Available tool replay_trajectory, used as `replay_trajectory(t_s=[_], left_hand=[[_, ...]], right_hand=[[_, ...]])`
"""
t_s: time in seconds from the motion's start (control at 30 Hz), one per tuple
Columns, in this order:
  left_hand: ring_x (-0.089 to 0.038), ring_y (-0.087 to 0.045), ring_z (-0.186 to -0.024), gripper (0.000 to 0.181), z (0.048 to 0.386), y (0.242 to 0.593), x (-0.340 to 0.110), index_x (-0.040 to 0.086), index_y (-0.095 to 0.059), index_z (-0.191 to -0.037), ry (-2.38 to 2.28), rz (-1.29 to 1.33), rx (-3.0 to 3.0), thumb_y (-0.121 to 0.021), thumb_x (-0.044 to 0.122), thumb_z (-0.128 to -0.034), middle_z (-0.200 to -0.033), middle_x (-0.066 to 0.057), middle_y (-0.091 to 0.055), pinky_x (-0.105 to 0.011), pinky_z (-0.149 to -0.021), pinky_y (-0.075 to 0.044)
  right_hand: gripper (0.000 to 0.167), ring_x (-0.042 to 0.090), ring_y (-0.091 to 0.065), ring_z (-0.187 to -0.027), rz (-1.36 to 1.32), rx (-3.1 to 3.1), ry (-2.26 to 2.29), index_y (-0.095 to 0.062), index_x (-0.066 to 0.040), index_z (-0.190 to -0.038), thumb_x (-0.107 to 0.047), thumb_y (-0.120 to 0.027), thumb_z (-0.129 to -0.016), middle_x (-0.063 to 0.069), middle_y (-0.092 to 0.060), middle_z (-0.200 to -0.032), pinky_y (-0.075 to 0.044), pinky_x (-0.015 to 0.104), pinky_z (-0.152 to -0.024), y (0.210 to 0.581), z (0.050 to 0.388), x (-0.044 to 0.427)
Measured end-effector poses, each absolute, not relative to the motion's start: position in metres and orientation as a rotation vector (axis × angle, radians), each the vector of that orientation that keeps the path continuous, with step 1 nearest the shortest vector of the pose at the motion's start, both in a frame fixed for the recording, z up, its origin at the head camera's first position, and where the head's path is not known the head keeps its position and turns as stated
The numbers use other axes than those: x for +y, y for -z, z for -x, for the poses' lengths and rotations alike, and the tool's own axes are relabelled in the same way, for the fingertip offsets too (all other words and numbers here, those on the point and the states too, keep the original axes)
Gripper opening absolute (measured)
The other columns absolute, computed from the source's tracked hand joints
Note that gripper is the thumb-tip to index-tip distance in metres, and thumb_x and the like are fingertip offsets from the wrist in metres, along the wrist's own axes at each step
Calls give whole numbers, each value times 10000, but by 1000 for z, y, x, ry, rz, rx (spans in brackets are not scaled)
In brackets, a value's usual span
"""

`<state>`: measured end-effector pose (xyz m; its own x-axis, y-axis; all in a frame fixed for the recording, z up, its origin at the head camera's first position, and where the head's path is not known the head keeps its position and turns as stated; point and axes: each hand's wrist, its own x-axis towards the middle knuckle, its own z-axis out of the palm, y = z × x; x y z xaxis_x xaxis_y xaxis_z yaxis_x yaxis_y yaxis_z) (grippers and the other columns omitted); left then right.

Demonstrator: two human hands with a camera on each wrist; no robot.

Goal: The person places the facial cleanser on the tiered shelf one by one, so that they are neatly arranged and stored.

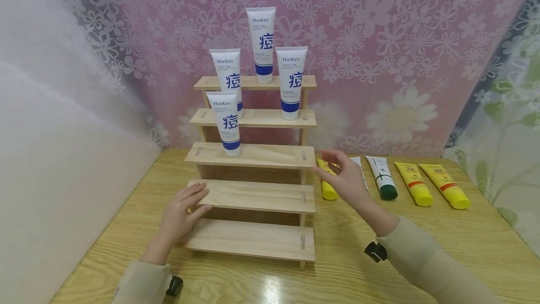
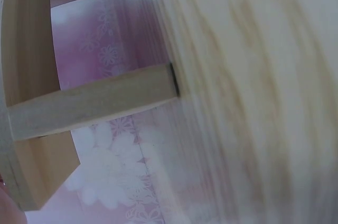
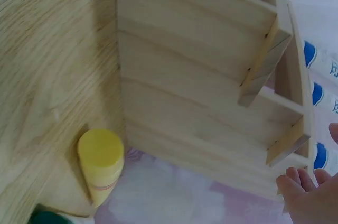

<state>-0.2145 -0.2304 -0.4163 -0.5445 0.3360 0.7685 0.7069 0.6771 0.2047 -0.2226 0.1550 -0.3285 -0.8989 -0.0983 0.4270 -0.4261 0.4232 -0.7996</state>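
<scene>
A stepped wooden display rack stands on the table. My left hand holds the left end of its second step from the bottom, fingers on top and thumb at the front edge. In the left wrist view the rack's boards fill most of the picture. My right hand is empty, its fingers loosely bent, beside the right end of the middle step. White-and-blue tubes stand cap down: one on the top step, a left and a right one below it, another on the middle step.
Right of the rack, a yellow tube lies partly behind my right hand, as does a white tube. Farther right lie a white tube with a green cap and two yellow tubes. Flowered cloth hangs behind.
</scene>
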Motion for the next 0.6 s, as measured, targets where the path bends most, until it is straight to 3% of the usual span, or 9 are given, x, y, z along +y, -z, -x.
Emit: replay_trajectory(t_s=[0.1,0.3,0.43,0.6], left_hand=[[-316,-526,-1032,440,215,415,-230,-12,-656,-1005,646,807,-2157,-656,355,-761,-1095,-146,-598,-346,-931,-397],[-309,-520,-1041,431,214,414,-230,-10,-653,-1013,655,791,-2185,-697,312,-731,-1099,-145,-596,-241,-981,-344],[-312,-526,-1031,417,214,415,-231,-5,-656,-1012,635,798,-2177,-755,200,-663,-1092,-141,-600,-298,-955,-383],[-308,-525,-1036,414,214,415,-231,-3,-654,-1019,621,794,-2185,-728,255,-703,-1101,-138,-597,-336,-938,-398]], right_hand=[[446,299,-499,-1051,-427,-2401,-1466,-497,37,-1164,-169,-664,-805,182,-527,-1142,-433,405,-898,335,229,164],[510,336,-481,-1060,-325,-2521,-1527,-437,56,-1222,-215,-629,-835,229,-492,-1169,-435,434,-893,350,250,182],[591,354,-465,-1077,-230,-2634,-1530,-402,49,-1259,-303,-616,-837,250,-470,-1192,-432,454,-887,357,262,193],[634,366,-441,-1099,-151,-2712,-1569,-366,58,-1291,-323,-603,-843,266,-441,-1217,-409,459,-910,367,275,203]])
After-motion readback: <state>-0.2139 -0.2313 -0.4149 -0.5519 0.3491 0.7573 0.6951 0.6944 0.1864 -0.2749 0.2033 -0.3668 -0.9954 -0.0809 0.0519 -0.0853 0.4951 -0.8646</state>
